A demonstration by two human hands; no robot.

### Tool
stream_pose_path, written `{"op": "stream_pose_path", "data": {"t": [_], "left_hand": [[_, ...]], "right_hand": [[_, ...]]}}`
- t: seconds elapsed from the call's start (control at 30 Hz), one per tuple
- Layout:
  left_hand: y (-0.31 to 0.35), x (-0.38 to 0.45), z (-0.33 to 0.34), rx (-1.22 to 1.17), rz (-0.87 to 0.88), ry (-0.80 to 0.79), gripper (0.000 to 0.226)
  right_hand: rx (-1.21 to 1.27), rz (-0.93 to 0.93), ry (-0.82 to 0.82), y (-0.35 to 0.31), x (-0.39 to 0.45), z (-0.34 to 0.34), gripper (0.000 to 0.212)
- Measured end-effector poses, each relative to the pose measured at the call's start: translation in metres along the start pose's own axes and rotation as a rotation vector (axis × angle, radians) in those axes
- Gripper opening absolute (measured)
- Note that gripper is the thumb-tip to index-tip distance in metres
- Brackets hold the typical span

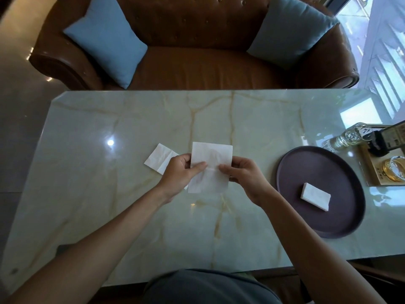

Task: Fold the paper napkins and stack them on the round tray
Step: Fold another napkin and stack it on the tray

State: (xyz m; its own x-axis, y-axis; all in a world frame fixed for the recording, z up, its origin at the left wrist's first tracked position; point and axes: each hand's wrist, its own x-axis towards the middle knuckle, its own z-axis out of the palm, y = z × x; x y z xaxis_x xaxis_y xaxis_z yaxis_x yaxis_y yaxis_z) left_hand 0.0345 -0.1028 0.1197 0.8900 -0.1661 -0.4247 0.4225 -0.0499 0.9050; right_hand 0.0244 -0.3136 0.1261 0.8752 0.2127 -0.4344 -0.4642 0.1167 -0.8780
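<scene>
Forearms reach in from the near edge; left hand (179, 172) & right hand (243, 174) each pinch a side of the white napkin (211, 165), held just above the surface (109, 119), long axis running away from the person. Round tray (291, 167) w/ folded stack (315, 195) lies to the right, nearer the right hand. Spare napkin (158, 157) sits beside the left hand.

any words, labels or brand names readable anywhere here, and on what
No text can be read.
Glass bottle: a light leaf-like mark on its label, no legible words.
Dark sign holder: print too blurred to read.
Wooden tray: dark marks at its near edge, too small to read.
Napkins and round tray: no print.
</scene>
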Motion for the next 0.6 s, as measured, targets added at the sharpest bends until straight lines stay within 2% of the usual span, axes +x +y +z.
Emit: {"op": "stream_pose_path", "data": {"t": [0.27, 0.4, 0.5, 0.6], "left_hand": [[0.011, -0.003, -0.016, -0.025, 0.034, -0.159, 0.024], [0.019, -0.003, -0.020, -0.105, 0.016, -0.199, 0.043], [0.019, -0.002, -0.023, -0.225, -0.025, -0.247, 0.048], [0.020, -0.002, -0.022, -0.287, -0.070, -0.288, 0.037]], "right_hand": [[-0.048, -0.085, -0.020, -0.008, 0.000, -0.002, 0.028], [-0.039, -0.082, 0.018, -0.014, 0.000, -0.002, 0.047], [0.021, -0.052, 0.039, -0.015, 0.000, -0.006, 0.042], [0.058, -0.014, 0.058, -0.014, 0.000, -0.008, 0.027]]}}
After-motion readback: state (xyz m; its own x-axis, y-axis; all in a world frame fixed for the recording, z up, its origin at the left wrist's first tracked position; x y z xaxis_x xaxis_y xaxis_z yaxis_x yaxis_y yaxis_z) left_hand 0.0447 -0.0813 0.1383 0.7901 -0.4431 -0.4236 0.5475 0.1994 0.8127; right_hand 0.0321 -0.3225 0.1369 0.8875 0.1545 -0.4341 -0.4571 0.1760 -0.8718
